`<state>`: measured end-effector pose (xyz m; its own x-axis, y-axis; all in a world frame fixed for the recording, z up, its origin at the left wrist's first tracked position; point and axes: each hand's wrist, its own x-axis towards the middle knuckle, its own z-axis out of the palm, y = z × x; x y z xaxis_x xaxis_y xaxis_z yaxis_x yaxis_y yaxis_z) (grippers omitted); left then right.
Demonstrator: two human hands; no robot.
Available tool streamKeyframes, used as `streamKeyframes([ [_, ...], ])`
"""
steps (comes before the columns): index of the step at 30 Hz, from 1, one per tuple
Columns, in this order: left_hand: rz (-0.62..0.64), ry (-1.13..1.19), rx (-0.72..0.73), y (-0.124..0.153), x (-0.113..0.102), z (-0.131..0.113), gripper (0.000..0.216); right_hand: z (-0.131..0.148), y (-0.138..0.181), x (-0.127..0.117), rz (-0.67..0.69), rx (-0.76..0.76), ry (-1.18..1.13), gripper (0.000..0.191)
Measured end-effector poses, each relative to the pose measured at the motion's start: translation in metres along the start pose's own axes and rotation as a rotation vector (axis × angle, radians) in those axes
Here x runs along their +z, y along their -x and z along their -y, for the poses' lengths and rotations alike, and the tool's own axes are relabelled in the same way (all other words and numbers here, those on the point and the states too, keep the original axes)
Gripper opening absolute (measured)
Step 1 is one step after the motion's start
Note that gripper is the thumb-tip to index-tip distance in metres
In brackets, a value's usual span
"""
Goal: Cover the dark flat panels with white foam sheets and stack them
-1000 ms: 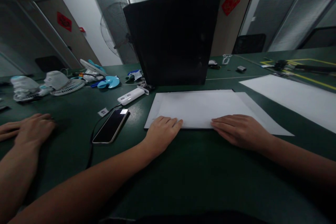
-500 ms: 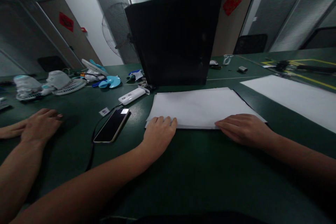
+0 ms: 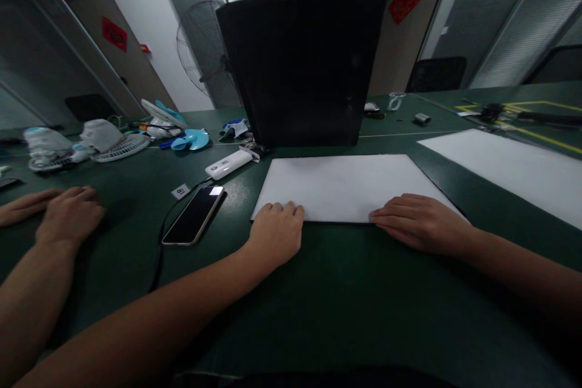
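Has just brought the white paper [image 3: 341,185] into line with the dark edge [image 3: 336,223] under it, between and just beyond both hands; half a second ago lay skewed with uneven margins, now looks flush and squared up. Keeps left hand [image 3: 277,233] palm down, fingers bent over the near edge, and right hand [image 3: 422,224] slanting inward, fingers together toward the right corner. Rests unclenched on both sides; cannot tell whether pinching from below. Leaves phone [image 3: 194,216] untouched, near left hand's outer side
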<state>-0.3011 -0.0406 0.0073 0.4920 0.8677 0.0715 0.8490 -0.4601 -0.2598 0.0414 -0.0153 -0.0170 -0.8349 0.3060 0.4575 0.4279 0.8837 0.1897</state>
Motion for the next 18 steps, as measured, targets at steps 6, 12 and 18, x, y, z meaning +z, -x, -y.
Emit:
streamKeyframes([
  [6,-0.051,-0.022,-0.003,0.002,0.003,-0.001,0.034,-0.003,0.003,0.006,0.054,0.078,-0.044,0.032],
  [12,-0.067,0.004,-0.02,0.002,0.003,-0.001,0.042,-0.032,0.018,-0.008,0.057,0.051,0.097,0.035],
  [18,-0.11,0.035,0.001,0.001,0.01,0.002,0.057,-0.104,0.097,-0.042,0.039,0.74,0.487,0.054],
])
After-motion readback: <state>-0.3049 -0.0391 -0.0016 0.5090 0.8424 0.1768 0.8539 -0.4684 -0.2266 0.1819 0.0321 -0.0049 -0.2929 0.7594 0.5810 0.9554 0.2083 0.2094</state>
